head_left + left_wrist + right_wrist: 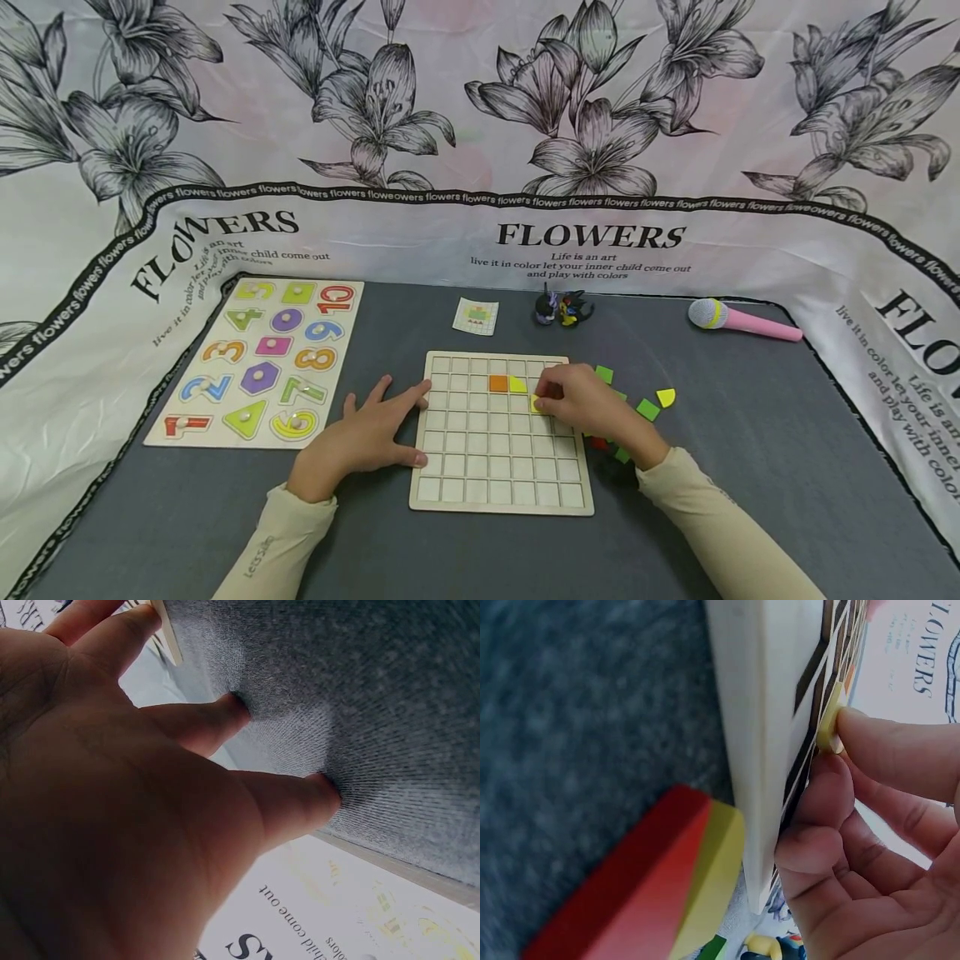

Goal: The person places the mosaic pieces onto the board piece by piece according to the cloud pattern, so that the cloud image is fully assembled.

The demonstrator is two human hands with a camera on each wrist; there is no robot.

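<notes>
A wooden grid board (pixel 498 493) lies in front of me, with an orange square tile (pixel 498 383) and a yellow round-cornered tile (pixel 517 384) side by side in its upper cells. My right hand (pixel 592 407) is over the board's right side. Between thumb and index finger it pinches a small yellow tile (pixel 829 720), held right at the grid, its other fingers curled beneath. My left hand (pixel 358 437) spreads at the board's left edge, thumb and a fingertip touching the rim. In the left wrist view, other fingertips (pixel 238 711) rest on the grey cloth.
Loose green, red and yellow tiles (pixel 648 409) are scattered right of the board. A number-and-shape puzzle board (pixel 262 400) lies at left. Behind the grid are a small pattern card (pixel 476 317), two dark figurines (pixel 570 308) and, farther right, a pink toy microphone (pixel 757 323).
</notes>
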